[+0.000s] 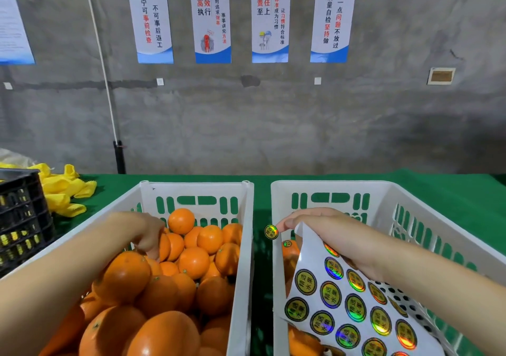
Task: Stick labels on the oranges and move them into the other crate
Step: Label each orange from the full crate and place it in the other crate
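Oranges (161, 295) fill the left crate (242, 260), a white slotted one standing just beside a matching right crate (328, 187) on a green table cover (438, 183). The left hand (145, 232) reaches down into the heap near its far end, fingers curled over an orange (167, 246). It seems to have closed round the fruit, though the hand hides most of it. The right hand (328, 232) hovers over the right crate, its fingers folded round the top edge of a label sheet (328, 295) that hangs down and carries rows of round holographic stickers. One peeled label (271, 232) clings to an outstretched fingertip (283, 223), over the gap between the two crates. Below it, in the right crate's near-left corner, lies a labelled orange (290, 250), partly hidden by the sheet. A black crate (22, 218) stands at the left edge with yellow foam nets (63, 188) piled behind it, and posters (210, 19) hang on the grey wall.
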Motion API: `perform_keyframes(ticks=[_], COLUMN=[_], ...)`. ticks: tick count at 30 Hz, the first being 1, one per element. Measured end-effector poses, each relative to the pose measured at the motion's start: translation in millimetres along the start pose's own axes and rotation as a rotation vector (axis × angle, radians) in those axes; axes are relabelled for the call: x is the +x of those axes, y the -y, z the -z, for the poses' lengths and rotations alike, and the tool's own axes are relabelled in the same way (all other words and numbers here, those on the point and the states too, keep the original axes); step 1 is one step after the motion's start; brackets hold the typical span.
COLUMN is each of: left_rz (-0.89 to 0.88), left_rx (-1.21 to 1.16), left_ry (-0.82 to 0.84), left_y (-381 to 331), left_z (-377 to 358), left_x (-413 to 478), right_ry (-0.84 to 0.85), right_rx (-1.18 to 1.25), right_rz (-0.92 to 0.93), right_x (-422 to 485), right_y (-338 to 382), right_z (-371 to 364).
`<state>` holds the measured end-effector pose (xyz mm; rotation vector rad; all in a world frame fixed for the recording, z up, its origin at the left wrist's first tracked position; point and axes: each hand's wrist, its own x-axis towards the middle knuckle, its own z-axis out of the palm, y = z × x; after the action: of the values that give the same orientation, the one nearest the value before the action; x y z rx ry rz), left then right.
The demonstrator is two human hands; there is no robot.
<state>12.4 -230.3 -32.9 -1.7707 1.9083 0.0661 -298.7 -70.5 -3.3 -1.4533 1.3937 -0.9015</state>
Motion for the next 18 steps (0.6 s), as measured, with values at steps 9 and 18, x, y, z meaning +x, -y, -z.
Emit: perform_keyframes(ticks=[9, 18], left_rz=[-0.062, -0.380], left_rx=[-0.161, -0.244], left_ry=[-0.336, -1.399], left_y=[-1, -69], left_z=[6, 45], left_x=[-2, -79], right_ry=[0.011, 0.107], right_rx=[0.025, 0.386], right_rz=[-0.002, 0.256], right_x=[-3, -8], right_y=[4, 9], right_z=[-1, 9])
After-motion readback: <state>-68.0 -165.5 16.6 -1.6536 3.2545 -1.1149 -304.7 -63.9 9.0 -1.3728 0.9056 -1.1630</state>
